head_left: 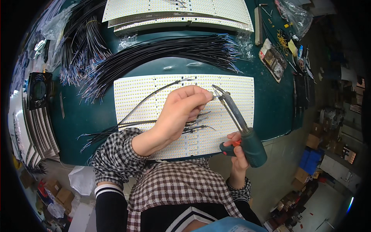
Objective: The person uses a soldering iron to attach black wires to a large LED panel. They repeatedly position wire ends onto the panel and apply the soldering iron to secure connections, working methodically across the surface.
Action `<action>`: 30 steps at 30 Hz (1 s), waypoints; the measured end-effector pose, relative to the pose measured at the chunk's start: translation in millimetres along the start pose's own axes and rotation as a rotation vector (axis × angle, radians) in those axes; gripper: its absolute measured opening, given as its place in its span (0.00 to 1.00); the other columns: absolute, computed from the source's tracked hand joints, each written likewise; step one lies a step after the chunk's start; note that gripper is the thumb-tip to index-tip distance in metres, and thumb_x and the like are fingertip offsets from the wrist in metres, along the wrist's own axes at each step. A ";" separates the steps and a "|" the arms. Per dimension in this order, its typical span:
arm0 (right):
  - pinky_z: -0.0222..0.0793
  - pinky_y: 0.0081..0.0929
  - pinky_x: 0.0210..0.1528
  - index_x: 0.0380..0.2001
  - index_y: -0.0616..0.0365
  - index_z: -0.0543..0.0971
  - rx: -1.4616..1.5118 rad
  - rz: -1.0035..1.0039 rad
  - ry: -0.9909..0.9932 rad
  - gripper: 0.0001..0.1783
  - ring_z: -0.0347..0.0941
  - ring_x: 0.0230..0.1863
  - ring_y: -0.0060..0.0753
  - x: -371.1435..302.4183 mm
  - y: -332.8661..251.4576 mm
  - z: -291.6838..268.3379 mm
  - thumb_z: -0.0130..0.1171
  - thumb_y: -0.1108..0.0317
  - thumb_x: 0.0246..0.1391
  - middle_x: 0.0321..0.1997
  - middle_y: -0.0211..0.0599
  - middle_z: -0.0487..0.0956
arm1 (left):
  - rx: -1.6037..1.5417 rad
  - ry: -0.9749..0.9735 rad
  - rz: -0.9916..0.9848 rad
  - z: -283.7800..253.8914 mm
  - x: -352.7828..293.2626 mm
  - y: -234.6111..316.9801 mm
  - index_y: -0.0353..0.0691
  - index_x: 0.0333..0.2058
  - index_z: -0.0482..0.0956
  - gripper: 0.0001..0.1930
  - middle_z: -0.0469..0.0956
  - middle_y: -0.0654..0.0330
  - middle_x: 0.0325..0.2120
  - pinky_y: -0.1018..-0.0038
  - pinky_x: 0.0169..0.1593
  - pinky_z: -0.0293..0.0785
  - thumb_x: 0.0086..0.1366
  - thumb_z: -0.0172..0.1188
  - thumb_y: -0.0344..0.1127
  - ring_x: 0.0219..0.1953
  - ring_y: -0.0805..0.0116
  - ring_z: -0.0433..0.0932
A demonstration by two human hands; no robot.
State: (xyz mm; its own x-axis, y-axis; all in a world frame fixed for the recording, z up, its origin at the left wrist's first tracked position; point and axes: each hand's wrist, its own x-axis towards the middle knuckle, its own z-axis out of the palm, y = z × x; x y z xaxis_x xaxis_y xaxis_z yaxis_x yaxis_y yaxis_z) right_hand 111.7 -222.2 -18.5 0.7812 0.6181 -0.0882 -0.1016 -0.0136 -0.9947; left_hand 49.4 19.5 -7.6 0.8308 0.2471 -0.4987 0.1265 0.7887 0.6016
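Observation:
My right hand (239,156) grips a green soldering gun (253,149), with fingers at its red trigger. Its grey barrel slants up and left, and the pointed tip (215,87) is above a white LED board (239,116). My left hand (176,108) is closed in a pinch beside the front of the barrel. What its fingertips hold is too small to make out. A black cable (148,96) arcs across the board behind my left hand. More black cables (104,134) lie under my left wrist, their stripped ends showing on the board.
A thick bundle of black cables (166,45) lies beyond the board, with stacked LED boards (177,17) farther back. Another cable bundle (87,46) is at the far left. A small black fan (38,91) stands left. A dirty solder tray (273,60) and hand tools are at the right.

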 end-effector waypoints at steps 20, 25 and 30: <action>0.74 0.25 0.34 0.49 0.68 0.72 0.006 0.034 0.005 0.27 0.78 0.37 0.30 1.5 -2.2 3.3 0.66 0.57 0.56 0.42 0.48 0.79 | -0.110 -0.088 -0.154 -8.5 3.1 4.1 0.40 0.29 0.72 0.09 0.66 0.71 0.22 0.85 0.20 0.49 0.69 0.54 0.34 0.17 0.87 0.54; 0.75 0.31 0.41 0.50 0.68 0.72 0.000 0.021 0.013 0.27 0.78 0.40 0.33 1.3 -3.2 5.2 0.65 0.58 0.55 0.42 0.48 0.79 | -0.103 -0.093 -0.140 -9.0 3.0 3.6 0.39 0.30 0.73 0.09 0.67 0.71 0.22 0.85 0.20 0.49 0.69 0.55 0.35 0.17 0.87 0.54; 0.74 0.36 0.48 0.50 0.68 0.72 -0.001 0.021 0.008 0.26 0.78 0.42 0.36 0.2 -1.6 3.3 0.65 0.59 0.55 0.43 0.50 0.79 | -0.083 -0.061 -0.131 -6.9 2.2 5.1 0.39 0.30 0.73 0.09 0.67 0.71 0.22 0.85 0.21 0.50 0.69 0.55 0.35 0.17 0.87 0.54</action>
State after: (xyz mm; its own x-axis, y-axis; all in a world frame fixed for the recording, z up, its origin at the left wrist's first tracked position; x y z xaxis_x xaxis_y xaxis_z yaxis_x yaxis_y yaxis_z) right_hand 110.0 -219.5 -16.8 0.7838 0.6112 -0.1098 -0.1180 -0.0271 -0.9926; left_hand 48.2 28.0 -9.9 0.8416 0.1062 -0.5296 0.1932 0.8565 0.4787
